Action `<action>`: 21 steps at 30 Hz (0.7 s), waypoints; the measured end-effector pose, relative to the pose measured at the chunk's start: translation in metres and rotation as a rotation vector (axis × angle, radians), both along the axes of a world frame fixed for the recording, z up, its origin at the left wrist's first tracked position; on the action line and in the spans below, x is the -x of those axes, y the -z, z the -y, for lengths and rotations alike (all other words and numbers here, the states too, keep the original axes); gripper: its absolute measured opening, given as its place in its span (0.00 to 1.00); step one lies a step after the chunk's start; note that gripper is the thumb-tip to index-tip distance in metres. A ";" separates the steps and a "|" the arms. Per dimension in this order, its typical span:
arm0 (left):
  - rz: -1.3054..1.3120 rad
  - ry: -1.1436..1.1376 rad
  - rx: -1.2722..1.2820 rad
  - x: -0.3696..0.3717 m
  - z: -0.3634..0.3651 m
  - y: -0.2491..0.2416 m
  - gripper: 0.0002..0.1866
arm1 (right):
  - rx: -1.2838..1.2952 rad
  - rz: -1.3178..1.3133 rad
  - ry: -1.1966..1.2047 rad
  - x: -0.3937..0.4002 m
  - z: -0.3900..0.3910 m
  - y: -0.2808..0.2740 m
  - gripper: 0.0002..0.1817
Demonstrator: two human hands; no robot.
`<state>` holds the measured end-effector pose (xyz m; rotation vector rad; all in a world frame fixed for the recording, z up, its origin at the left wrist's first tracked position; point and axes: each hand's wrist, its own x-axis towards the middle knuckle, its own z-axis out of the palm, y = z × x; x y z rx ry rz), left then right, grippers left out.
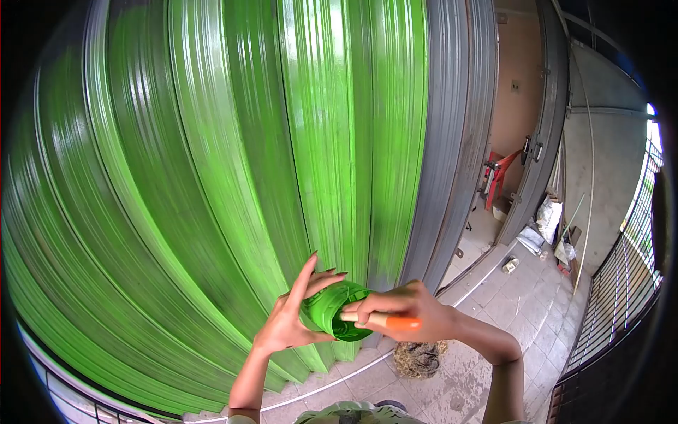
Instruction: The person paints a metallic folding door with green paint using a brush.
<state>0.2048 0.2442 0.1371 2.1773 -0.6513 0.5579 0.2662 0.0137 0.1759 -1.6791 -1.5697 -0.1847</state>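
My left hand (289, 314) is wrapped around a paint can (321, 309) coated in green, its open mouth tilted toward me. Between the closed fingers of my right hand (409, 307) is a paintbrush (404, 323) with a pale handle and an orange end. The brush's bristle end is down inside the can, hidden by the rim and my fingers. Just beyond both hands stands a folding metal shutter (325, 177), streaked with wet-looking green paint over grey.
Unpainted grey shutter panels (452, 141) border an open doorway with a red chair (500, 173) inside. A straw-like bundle (418, 359) lies on the tiled floor (487, 311) below my right arm. Bags (549, 218) lean by the far wall; a barred gate (614, 290) is at right.
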 end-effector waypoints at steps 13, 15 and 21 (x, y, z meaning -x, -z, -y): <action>-0.035 -0.012 0.006 0.000 -0.004 0.001 0.71 | 0.214 0.183 -0.084 -0.007 -0.019 0.010 0.10; -0.036 -0.012 0.010 0.001 -0.004 0.001 0.69 | 0.217 0.136 -0.100 -0.006 -0.016 0.003 0.10; -0.096 -0.084 0.058 0.002 -0.006 0.009 0.71 | -0.154 -0.343 -0.008 -0.006 -0.012 0.023 0.07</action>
